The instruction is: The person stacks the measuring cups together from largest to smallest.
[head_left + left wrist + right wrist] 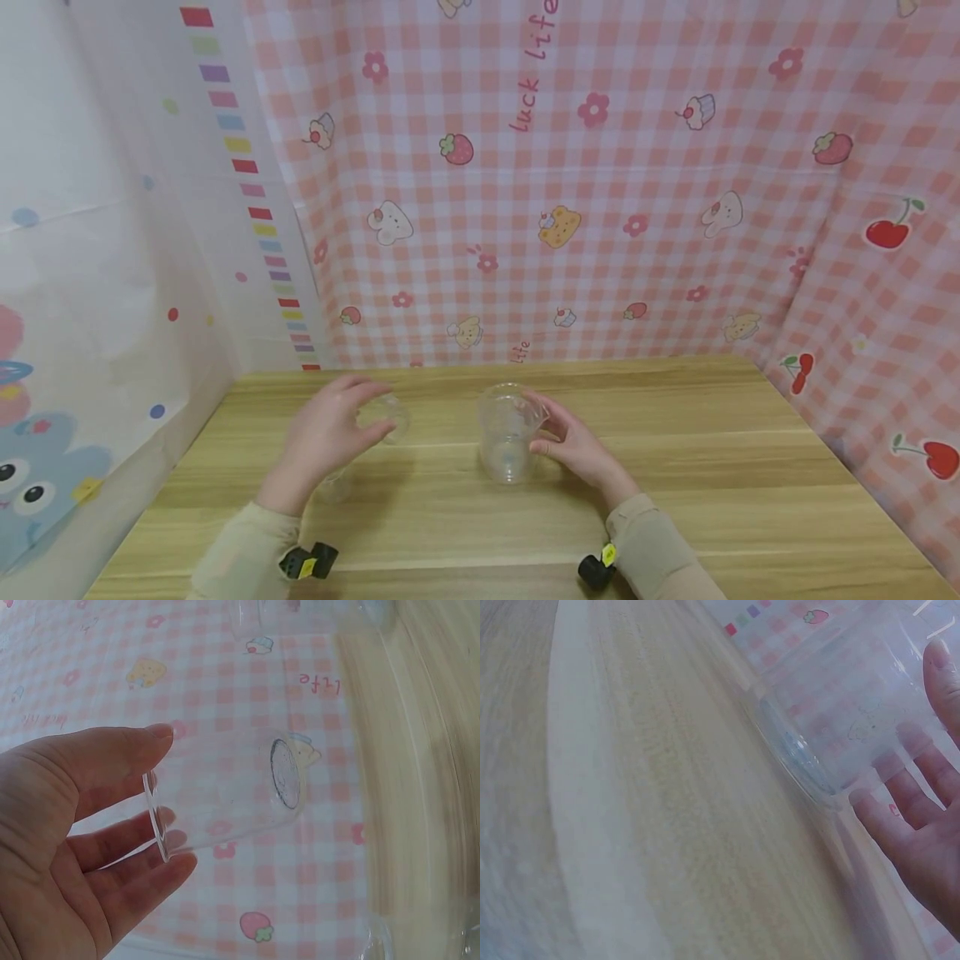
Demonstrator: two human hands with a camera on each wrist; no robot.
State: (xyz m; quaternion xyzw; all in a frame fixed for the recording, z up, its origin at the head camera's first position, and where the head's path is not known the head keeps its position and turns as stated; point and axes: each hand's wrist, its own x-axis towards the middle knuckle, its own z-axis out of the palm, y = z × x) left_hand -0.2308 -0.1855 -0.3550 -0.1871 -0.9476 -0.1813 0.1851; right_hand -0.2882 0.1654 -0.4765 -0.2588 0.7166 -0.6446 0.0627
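Note:
My left hand [330,425] grips a small clear cup [225,791] by its rim, thumb on one side and fingers on the other. The cup's base points away from the palm, and its outline is faint in the head view. On the table, my right hand [573,450] holds the side of a larger clear beaker [506,442] with a pouring lip. In the right wrist view the thumb [941,675] lies along one side of the beaker, the fingers round the other. Faint rings show within the beaker; whether something is nested inside, I cannot tell.
Another small clear vessel [335,486] stands on the wooden table [450,533], partly hidden by the left wrist. A pink checked cloth [510,275] hangs behind the table's back edge. Patterned sheets [112,292] hang at both sides.

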